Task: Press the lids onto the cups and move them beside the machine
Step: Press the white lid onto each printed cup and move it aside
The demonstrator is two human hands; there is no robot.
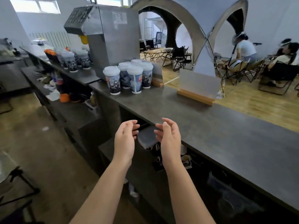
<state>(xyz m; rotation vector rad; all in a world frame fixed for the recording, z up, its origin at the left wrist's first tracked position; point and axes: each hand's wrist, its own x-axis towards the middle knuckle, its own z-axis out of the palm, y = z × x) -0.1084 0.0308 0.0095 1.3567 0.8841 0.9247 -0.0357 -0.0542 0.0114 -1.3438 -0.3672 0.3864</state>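
1. Head cam: both hands are up in front of the counter [210, 126] edge, palms facing each other, holding nothing.
2. Left hand [125, 139] has its fingers loosely curled, relaxed, not touching anything.
3. Right hand [169, 139] is the same deal, fingers half bent and spread a bit, nothing in them. The two hands sit near each other but apart.
4. The cups [129, 78] are up at about 11 o'clock from the hands, well away. It's a tight cluster of five or so, upright, lids on, touching each other.
5. That cluster stands just beside the machine [111, 38], on its right side, on the counter.
6. More lidded cups, call them far cups [72, 60], stand at 10 o'clock on the machine's left.
7. A sign [199, 88] in a wooden base stands at 1 o'clock on the counter's far edge.
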